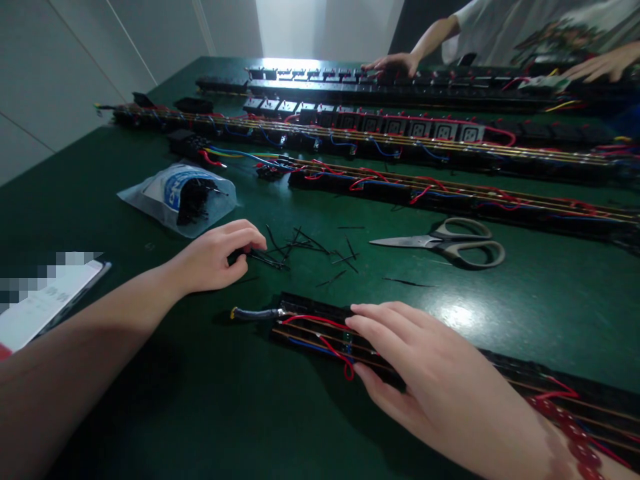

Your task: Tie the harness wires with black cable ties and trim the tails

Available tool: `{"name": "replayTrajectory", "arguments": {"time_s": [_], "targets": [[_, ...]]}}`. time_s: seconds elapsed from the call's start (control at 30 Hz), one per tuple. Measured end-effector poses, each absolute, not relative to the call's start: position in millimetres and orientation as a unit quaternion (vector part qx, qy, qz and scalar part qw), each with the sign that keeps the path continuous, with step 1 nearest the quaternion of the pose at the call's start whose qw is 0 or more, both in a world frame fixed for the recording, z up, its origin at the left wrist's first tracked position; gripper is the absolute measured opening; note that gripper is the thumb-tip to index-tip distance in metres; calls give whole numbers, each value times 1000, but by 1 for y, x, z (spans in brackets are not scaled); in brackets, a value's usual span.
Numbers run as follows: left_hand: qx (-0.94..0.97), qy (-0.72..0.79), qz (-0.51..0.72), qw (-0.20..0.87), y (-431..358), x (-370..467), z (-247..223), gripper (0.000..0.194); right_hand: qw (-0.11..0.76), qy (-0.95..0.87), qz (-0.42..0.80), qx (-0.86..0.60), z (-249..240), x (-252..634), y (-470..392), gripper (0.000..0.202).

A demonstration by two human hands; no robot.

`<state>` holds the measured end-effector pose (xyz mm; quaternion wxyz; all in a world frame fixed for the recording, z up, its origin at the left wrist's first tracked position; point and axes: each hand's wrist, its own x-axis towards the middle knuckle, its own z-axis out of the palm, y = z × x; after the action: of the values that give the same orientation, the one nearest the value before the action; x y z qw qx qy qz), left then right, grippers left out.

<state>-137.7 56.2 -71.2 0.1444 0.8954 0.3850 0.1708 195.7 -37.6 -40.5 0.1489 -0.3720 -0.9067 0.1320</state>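
Note:
My left hand [217, 257] is closed at the left end of a loose scatter of thin black ties [305, 243], with dark strands showing at its fingertips. My right hand [415, 360] lies over the near black strip [310, 307], its fingers on the far edge and its thumb on the near side. Red and blue wires and copper-coloured rods run along that strip, and a short grey cable [255, 313] sticks out of its left end. Part of the strip is hidden under my right hand.
Scissors [435, 241] lie beyond my right hand. An open plastic bag [175, 197] of black ties sits behind my left hand. Long wired strips [400, 183] cross the green table [200, 393]. Another person's hands [400, 65] touch the farthest ones. Papers [55, 293] lie left.

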Motion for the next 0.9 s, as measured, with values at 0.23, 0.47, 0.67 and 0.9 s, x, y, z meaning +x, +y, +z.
{"name": "replayTrajectory", "arguments": {"time_s": [0.23, 0.47, 0.67, 0.9], "targets": [[899, 387, 166, 123, 58, -138, -73, 28, 152, -908, 123, -371, -41, 196, -38, 28], [898, 388, 164, 124, 59, -137, -72, 27, 149, -909, 123, -370, -39, 195, -38, 27], [897, 407, 155, 83, 61, -137, -72, 30, 148, -908, 126, -370, -39, 196, -38, 27], [904, 389, 168, 63, 60, -135, -71, 23, 150, -909, 120, -369, -42, 195, -38, 29]]}}
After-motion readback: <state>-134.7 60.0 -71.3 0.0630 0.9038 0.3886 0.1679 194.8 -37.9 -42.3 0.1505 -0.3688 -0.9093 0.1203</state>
